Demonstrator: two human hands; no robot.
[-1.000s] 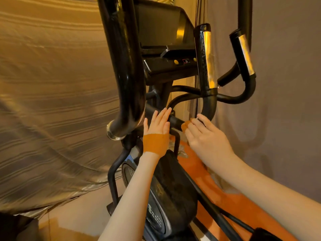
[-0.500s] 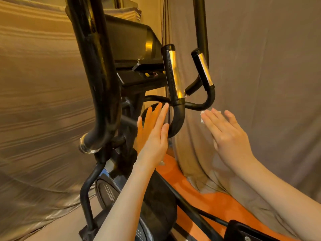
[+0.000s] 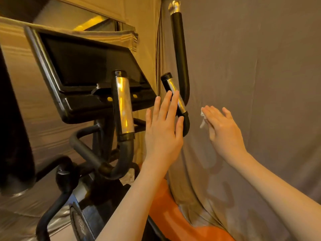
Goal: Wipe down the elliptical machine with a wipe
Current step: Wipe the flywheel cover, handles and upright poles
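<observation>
Pinched under the thumb of the right hand [image 3: 224, 129], whose fingers lay nearly straight, a small white wipe [image 3: 202, 117] hung beside the right handgrip [image 3: 175, 94] of the elliptical [image 3: 90, 73]. That handgrip lay just to the wipe's left, its long axis tilted up and leftward. The left hand [image 3: 163, 129] was flat and held nothing, its fingertips at the grip, so nearer. Grey cloth [image 3: 260, 66] hung close behind, leaving little room rightward.

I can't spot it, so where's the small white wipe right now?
In the head view, the small white wipe is right of centre, tucked under the right hand's fingers, just right of the silver-banded right handlebar grip and before the grey fabric backdrop.
</observation>
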